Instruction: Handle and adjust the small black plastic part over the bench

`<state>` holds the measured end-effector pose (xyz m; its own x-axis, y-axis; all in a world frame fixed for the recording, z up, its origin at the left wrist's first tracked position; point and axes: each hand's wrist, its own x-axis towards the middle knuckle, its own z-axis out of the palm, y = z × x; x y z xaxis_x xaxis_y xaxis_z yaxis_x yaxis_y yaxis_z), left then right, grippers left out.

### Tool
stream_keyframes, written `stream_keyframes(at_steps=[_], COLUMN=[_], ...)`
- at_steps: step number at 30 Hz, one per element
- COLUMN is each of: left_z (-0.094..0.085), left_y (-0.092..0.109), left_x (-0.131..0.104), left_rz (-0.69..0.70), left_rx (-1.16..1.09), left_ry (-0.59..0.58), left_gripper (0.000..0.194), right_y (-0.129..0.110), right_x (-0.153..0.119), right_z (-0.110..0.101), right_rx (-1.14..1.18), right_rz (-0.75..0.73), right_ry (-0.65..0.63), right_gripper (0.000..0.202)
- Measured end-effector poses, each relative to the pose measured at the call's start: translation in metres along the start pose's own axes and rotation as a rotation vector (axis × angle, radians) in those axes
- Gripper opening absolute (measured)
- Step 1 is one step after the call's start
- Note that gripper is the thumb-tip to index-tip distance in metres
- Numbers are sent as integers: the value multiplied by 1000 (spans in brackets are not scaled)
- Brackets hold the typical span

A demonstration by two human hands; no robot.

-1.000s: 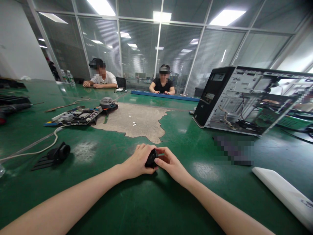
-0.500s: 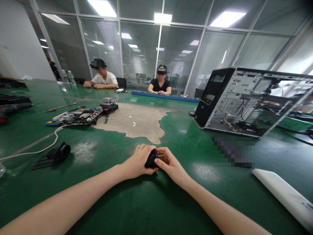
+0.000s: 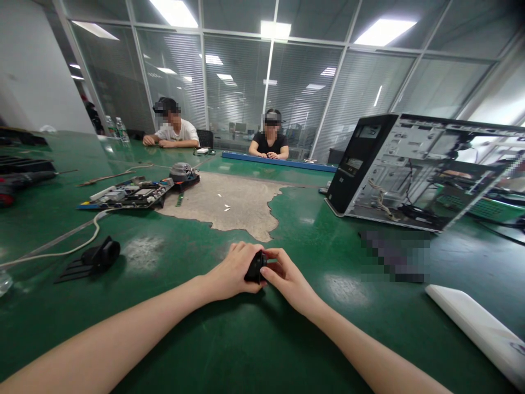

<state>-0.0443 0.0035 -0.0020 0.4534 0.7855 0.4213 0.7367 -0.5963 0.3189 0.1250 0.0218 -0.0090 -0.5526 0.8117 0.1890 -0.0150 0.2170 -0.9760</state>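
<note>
The small black part (image 3: pixel 255 266), between the hands, is best braced in the left hand's (image 3: pixel 237 271) wrapping grasp while the right hand (image 3: pixel 290 278) pinches lightly, thumb and fingertips at its edge, pressure even. It looks compact and dark, mostly hidden by fingers. Left of the hands, a black slatted piece (image 3: pixel 104 255) rests on the green surface (image 3: pixel 229 342).

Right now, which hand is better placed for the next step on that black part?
Probably the right hand: its thumb and fingertips are at one side of the black part, while the left hand grips its other side.
</note>
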Motion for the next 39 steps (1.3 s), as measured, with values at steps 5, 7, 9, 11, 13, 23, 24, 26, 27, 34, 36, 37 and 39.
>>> stream_keyframes(at_steps=[5,7,9,11,13,23,24,26,27,34,36,37,39], left_z=[2,3,3,2,1,2,2,2,2,1,2,2,2], left_y=[-1,-3,-3,-2,-2,-2,-2,-2,-2,-1,-2,-2,-2], left_x=[0,0,0,0,0,0,0,0,1,1,0,0,0], left_rz=[-4,-4,-6,-7,-4,9,7,4,4,4,-1,-1,-1], left_rx=[6,6,5,3,0,3,5,10,11,9,7,6,4], left_ry=[8,6,7,9,8,13,15,12,9,7,9,9,7], left_gripper=[52,55,55,55,54,54,54,53,52,50,52,52,53], right_y=[-3,-2,0,1,1,-1,-1,0,0,0,0,0,1], right_x=[-2,-3,-3,-2,-1,-3,-2,0,1,-2,-5,-5,-5], right_z=[0,0,0,0,0,0,0,1,1,1,1,1,2], right_rx=[20,45,55,50,37,63,66,66,65,36,22,9,-30], right_rz=[-11,-26,-27,-28,-15,-4,-1,-1,0,-14,-24,-35,-77], right_ry=[-58,-52,-24,0,9,-30,-17,3,7,-18,-28,-20,28], right_gripper=[25,23,19,19,23,21,20,22,23,24,23,21,17])
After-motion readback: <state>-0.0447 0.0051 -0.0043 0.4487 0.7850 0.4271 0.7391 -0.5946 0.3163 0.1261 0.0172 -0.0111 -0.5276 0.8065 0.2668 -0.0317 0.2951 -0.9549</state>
